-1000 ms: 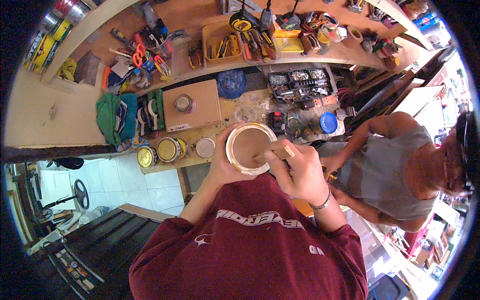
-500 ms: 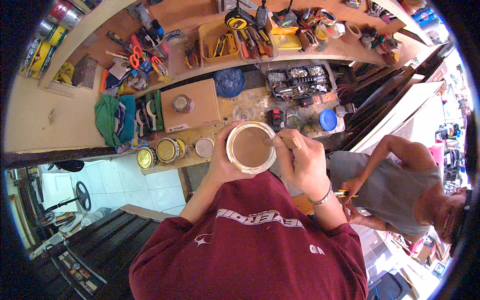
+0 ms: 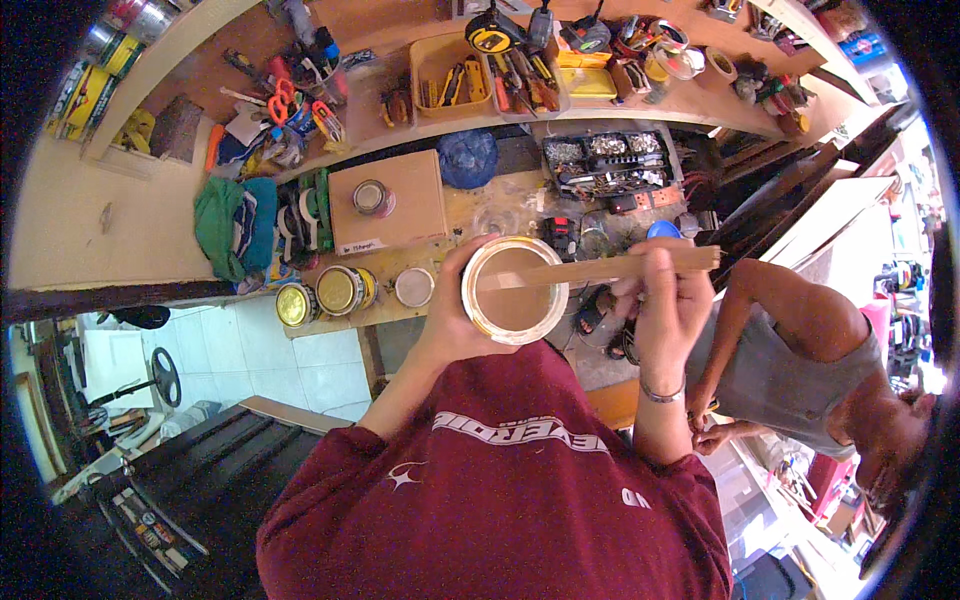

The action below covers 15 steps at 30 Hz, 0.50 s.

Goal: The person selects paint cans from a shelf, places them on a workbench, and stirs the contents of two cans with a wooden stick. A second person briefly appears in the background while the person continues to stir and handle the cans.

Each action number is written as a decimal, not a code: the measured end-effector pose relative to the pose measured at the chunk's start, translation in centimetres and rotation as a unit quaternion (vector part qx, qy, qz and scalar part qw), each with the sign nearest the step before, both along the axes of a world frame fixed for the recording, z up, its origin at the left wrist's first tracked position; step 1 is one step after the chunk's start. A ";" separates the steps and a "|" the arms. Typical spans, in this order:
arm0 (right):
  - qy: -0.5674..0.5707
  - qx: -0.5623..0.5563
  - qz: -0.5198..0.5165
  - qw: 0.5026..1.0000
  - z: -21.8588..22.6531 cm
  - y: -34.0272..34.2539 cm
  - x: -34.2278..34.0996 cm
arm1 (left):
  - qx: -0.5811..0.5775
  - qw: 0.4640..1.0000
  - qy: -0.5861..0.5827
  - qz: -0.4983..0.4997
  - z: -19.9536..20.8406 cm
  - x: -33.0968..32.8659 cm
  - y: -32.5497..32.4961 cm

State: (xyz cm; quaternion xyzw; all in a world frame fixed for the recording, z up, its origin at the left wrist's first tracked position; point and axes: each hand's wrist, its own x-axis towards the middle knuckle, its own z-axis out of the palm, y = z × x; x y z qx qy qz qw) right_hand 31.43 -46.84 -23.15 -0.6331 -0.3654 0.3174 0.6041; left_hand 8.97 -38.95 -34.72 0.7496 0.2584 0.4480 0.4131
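My left hand (image 3: 457, 318) is wrapped round the side of an open can (image 3: 515, 334) of brown paint (image 3: 512, 308), held up in front of my chest. In my right hand (image 3: 672, 315) is a flat wooden stick (image 3: 600, 268), gripped between thumb and fingers. The stick lies nearly level over the can's right rim. Its left end, coated in paint, is over or in the brown paint; I cannot tell whether it dips below the surface. My fingers hide part of the stick's underside.
On the bench stand a cardboard box (image 3: 400, 215) with a small can (image 3: 371, 197), two yellow-lidded cans (image 3: 340, 290) and a white lid (image 3: 414, 287). A fastener organizer (image 3: 612, 165) lies further back, below a tool shelf (image 3: 450, 127). Close on my right is another person (image 3: 790, 370).
My right hand has moved right, away from the can. The stick, upright and mostly out of sight before, now lies flat across the rim. My left hand still holds the can.
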 end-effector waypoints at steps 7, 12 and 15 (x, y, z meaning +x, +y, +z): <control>0.030 0.093 -0.055 0.994 -0.6 -0.7 2.9 | 0.015 1.000 0.021 0.018 0.3 0.1 0.1; 0.046 0.116 -0.072 0.990 0.1 -1.1 3.3 | -0.008 1.000 -0.004 0.000 0.2 0.1 0.2; 0.043 0.111 -0.085 0.989 0.6 -1.3 3.2 | -0.021 1.000 -0.014 0.000 -0.4 0.1 0.1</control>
